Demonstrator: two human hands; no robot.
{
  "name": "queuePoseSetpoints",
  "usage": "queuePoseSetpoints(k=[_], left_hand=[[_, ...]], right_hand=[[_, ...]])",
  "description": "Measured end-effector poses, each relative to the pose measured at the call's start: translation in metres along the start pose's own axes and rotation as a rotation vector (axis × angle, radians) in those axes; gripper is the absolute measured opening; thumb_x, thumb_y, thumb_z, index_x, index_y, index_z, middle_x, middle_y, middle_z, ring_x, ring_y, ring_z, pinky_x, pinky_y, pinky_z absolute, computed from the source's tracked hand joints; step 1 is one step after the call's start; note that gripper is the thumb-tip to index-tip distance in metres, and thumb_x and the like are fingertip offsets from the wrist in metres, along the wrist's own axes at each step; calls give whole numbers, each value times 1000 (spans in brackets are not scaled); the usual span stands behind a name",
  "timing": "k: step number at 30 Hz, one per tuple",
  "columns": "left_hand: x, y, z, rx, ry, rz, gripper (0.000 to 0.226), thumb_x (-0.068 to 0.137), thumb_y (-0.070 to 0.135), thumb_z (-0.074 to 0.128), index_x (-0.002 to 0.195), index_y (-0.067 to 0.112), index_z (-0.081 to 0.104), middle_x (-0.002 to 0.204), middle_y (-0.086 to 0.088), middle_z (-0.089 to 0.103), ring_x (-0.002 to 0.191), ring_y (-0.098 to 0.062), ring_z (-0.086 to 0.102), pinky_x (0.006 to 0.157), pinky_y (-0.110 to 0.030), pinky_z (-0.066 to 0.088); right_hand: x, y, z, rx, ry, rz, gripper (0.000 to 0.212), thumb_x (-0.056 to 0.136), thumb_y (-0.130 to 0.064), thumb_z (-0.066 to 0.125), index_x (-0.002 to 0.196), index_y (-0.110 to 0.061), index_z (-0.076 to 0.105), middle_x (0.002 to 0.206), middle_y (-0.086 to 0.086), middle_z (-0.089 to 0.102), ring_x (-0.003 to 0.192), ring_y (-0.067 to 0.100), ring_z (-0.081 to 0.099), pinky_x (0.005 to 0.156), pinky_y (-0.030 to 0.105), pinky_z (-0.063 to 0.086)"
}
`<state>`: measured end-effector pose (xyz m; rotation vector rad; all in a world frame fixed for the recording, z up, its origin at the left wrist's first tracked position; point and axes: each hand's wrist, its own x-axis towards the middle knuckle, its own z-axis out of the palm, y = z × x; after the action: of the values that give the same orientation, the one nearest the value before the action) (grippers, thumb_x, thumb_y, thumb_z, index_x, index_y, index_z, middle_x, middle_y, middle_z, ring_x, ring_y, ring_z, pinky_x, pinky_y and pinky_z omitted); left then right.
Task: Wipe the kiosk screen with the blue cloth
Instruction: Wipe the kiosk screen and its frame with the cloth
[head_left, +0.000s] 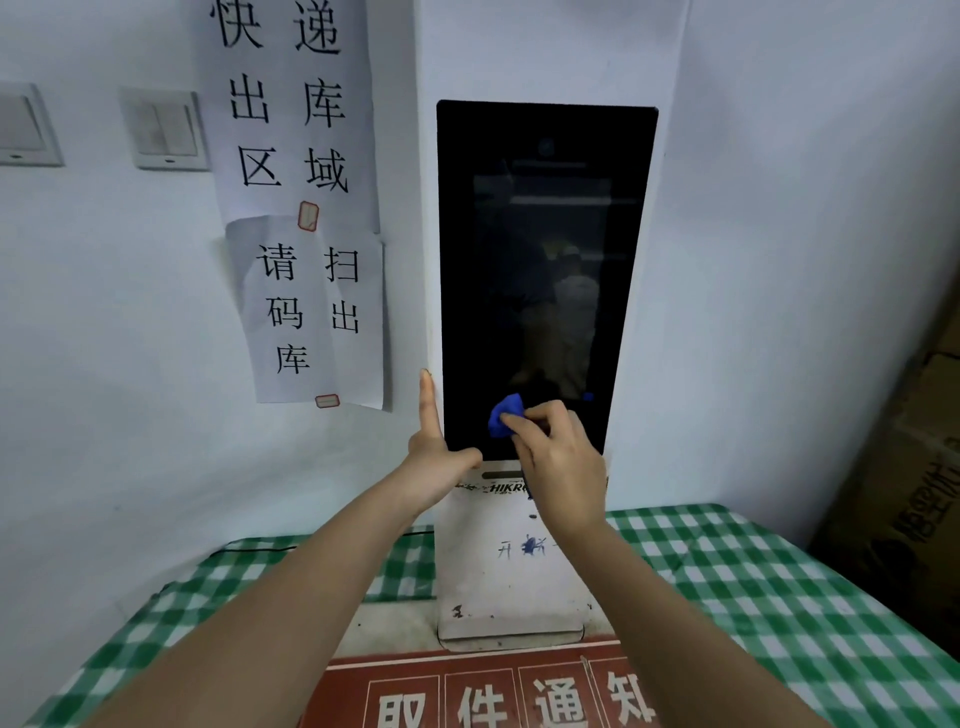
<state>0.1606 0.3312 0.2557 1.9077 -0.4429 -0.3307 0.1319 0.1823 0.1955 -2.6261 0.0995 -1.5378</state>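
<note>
A tall black kiosk screen (540, 249) stands upright on a white stand against the wall. My right hand (558, 457) is closed on a small bunched blue cloth (505, 415) and presses it against the lower part of the glass. My left hand (434, 452) grips the kiosk's lower left edge, with the thumb across the bottom corner and the fingers running up the left side of the frame. The screen is dark and shows faint reflections.
The kiosk's white base (511, 582) sits on a table with a green checked cloth (753, 587). A red sign (488, 691) lies in front. Paper notices (306, 208) and wall switches (163, 130) hang at left. Cardboard boxes (914, 467) stand at right.
</note>
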Motion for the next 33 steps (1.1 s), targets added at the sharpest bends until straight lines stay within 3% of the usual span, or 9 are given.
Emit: queuePoseSetpoints(k=[3, 6, 8, 13, 17, 20, 25, 28, 33], left_hand=[[0, -1, 0, -11, -3, 2, 101, 91, 3, 50, 144, 42, -26, 82, 23, 27, 67, 4, 36, 58, -14, 35], [2, -4, 1, -64, -19, 11, 100, 92, 2, 50, 145, 45, -23, 127, 14, 33, 76, 4, 39, 68, -17, 38], [0, -4, 1, -93, 8, 18, 98, 90, 1, 51, 147, 45, -17, 151, 4, 23, 93, -3, 39, 80, -23, 37], [-1, -8, -5, -85, 55, 2, 93, 90, 9, 53, 147, 50, -7, 147, -10, 25, 105, -11, 36, 89, -28, 35], [3, -16, -8, -103, 37, -37, 88, 88, 13, 56, 150, 42, 1, 153, -8, 25, 133, -22, 37, 109, -42, 37], [3, -22, -6, -100, 25, -86, 85, 85, 18, 57, 152, 35, 7, 156, -4, 23, 138, -26, 35, 112, -46, 33], [1, -23, -5, -108, -3, -106, 96, 69, 29, 60, 150, 39, 10, 153, -2, 26, 135, -26, 38, 111, -48, 34], [2, -25, -8, -115, -19, -101, 90, 79, 23, 59, 152, 36, 8, 156, -1, 23, 138, -25, 35, 113, -46, 33], [4, -31, -7, -145, -37, -70, 87, 86, 12, 57, 152, 35, 6, 157, 5, 24, 141, -19, 33, 116, -45, 29]], right_hand=[[7, 5, -6, 43, 73, 118, 31, 78, -8, 74, 106, -18, 71, 96, 0, 61, 79, 19, 58, 41, 26, 42], [10, -2, -6, 191, 174, 379, 29, 85, -13, 68, 113, -23, 69, 100, -4, 58, 83, 13, 56, 52, 24, 44], [7, -14, 0, 222, 154, 375, 30, 85, -12, 67, 115, -21, 68, 100, -3, 57, 84, 12, 56, 55, 23, 44], [3, -21, 8, 75, -3, 53, 34, 74, -7, 76, 107, -15, 69, 95, 3, 61, 80, 20, 58, 39, 30, 45], [12, -16, -2, 144, 122, 235, 31, 81, -9, 72, 110, -18, 70, 96, 0, 60, 80, 17, 57, 46, 31, 49], [15, -22, -1, 191, 165, 327, 32, 84, -11, 69, 115, -20, 68, 100, -2, 59, 82, 14, 56, 53, 28, 50], [5, -29, 7, 87, 13, 82, 35, 76, -7, 75, 110, -15, 69, 97, 3, 60, 80, 19, 57, 41, 29, 46], [10, -19, 3, 21, -36, -45, 38, 72, -6, 77, 107, -16, 69, 96, 3, 61, 79, 21, 58, 36, 27, 42], [18, -16, -1, 101, 150, 228, 28, 83, -12, 70, 110, -18, 70, 98, 2, 61, 80, 19, 57, 47, 30, 50]])
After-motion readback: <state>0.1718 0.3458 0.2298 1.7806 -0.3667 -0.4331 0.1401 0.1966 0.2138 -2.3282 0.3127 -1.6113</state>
